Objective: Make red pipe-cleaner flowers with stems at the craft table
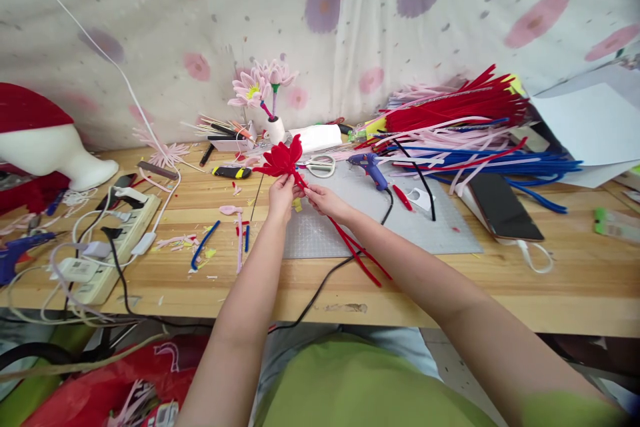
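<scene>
My left hand point(281, 195) pinches the base of a red pipe-cleaner flower point(281, 159), held up above the grey cutting mat point(440, 227). My right hand point(324, 200) grips the flower's red stems point(357, 252) just below the bloom; the stems trail down toward the table's front edge. Both hands meet close together over the mat's left part.
A blue glue gun point(369, 168), white scissors point(320, 165) and a pile of red, pink and blue pipe cleaners point(465, 127) lie behind the mat. A phone point(503, 207) rests at right. A power strip point(113, 240) with cables sits at left, pink finished flowers point(260, 88) at the back.
</scene>
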{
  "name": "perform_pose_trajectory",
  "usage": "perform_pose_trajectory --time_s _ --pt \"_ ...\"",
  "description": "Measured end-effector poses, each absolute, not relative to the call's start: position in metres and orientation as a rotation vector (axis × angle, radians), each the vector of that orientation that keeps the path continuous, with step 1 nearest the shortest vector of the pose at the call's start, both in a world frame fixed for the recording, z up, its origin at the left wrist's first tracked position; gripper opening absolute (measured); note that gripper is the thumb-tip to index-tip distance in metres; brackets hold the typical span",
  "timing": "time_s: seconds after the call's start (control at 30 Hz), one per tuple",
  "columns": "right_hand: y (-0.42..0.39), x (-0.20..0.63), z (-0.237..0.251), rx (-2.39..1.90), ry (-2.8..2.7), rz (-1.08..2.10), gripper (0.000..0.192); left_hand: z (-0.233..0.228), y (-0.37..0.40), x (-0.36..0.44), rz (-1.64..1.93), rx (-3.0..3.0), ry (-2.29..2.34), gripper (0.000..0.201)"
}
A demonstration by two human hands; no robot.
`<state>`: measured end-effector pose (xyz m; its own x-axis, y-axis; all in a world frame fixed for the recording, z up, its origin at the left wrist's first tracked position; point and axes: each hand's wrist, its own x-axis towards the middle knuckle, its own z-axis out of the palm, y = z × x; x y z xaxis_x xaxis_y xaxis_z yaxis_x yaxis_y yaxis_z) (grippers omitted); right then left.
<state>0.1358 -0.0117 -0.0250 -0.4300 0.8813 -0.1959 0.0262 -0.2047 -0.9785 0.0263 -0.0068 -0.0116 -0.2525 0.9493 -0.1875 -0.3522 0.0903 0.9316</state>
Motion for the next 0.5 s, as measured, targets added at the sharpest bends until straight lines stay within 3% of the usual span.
perform_pose_trajectory --time_s 0.33,0.5 --pt "0.0 0.132 -0.053 -1.045 -1.587 1.419 0.018 -0.02 -0.009 0.032 1.517 0.661 1.21 0.007" --pt "-0.001 0.132 -0.041 -1.026 -1.484 1.51 0.015 -0.016 -0.009 0.034 1.495 0.647 1.184 0.006"
